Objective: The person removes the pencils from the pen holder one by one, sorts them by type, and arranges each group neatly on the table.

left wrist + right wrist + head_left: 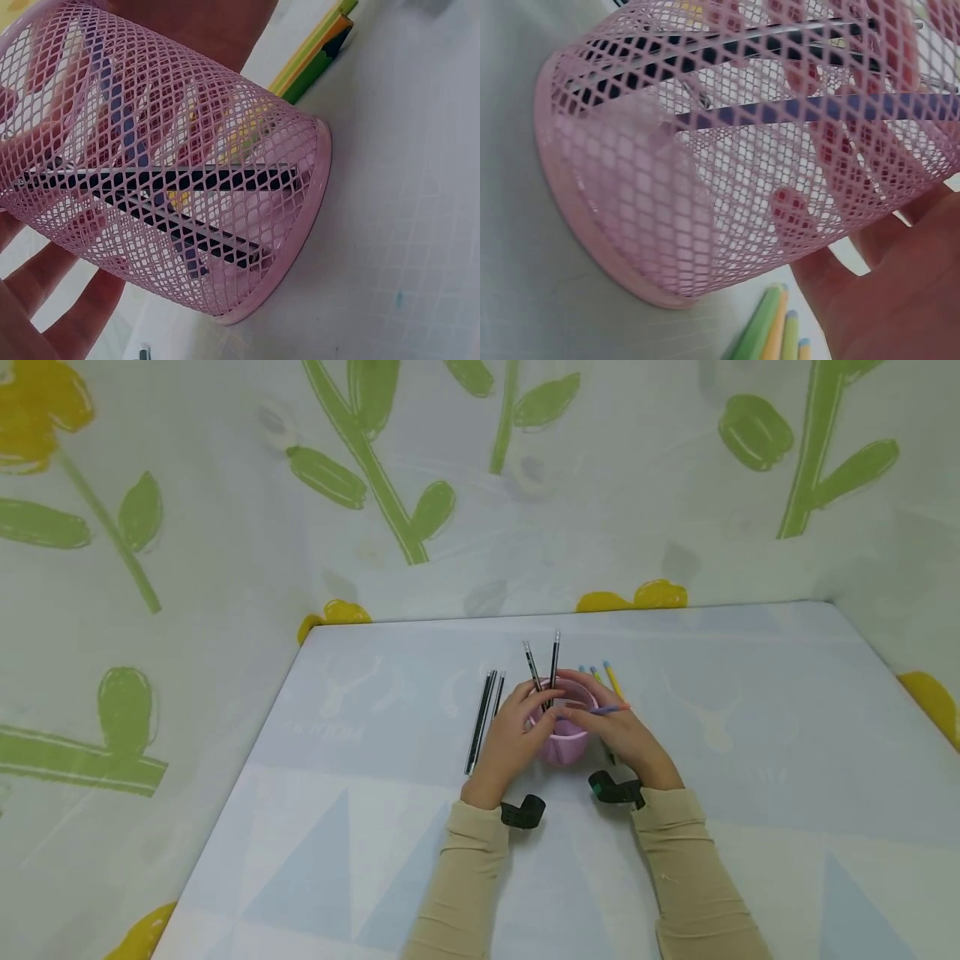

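Note:
A pink mesh pencil cup (564,752) stands on the table between my hands. My left hand (512,735) grips its left side and my right hand (630,737) grips the right, with fingers round the far side. Two black pencils (555,658) lean in the cup, their upper ends above the rim. A blue pencil (817,110) with an orange upper end slants to the right inside it. Through the mesh in the left wrist view, the lower ends of the black pencils (225,178) show near the cup's base.
Several black pencils (482,725) lie side by side left of the cup. To the right, several yellow and green pencils (612,678) lie partly hidden by my right hand. A patterned cloth wall (525,552) rises behind the table's back edge.

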Demonstrator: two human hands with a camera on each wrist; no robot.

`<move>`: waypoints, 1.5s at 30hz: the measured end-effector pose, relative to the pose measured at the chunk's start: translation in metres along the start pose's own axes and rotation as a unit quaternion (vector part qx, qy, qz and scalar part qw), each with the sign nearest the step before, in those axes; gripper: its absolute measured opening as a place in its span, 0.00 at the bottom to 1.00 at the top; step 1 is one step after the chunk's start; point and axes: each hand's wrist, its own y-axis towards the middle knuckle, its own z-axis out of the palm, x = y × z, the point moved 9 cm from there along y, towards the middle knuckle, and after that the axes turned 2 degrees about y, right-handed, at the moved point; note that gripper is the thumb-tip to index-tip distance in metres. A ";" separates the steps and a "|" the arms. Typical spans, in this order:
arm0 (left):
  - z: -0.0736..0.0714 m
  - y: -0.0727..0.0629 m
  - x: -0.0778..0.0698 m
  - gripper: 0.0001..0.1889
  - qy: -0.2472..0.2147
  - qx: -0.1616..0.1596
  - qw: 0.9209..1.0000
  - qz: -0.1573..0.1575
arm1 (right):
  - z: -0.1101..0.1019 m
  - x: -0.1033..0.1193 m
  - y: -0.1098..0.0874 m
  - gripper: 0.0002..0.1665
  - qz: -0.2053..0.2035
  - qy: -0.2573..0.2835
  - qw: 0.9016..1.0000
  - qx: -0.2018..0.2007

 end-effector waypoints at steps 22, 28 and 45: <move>-0.002 0.001 -0.010 0.20 0.002 -0.013 0.998 0.067 | -0.004 0.004 0.006 0.32 0.019 -0.008 0.998 -0.062; -0.002 0.002 -0.010 0.19 0.001 -0.011 0.998 0.066 | 0.001 0.018 0.006 0.30 0.001 -0.006 0.997 -0.075; -0.009 0.004 -0.015 0.17 0.004 -0.016 0.998 0.067 | -0.009 -0.005 0.015 0.28 -0.024 0.007 0.997 -0.079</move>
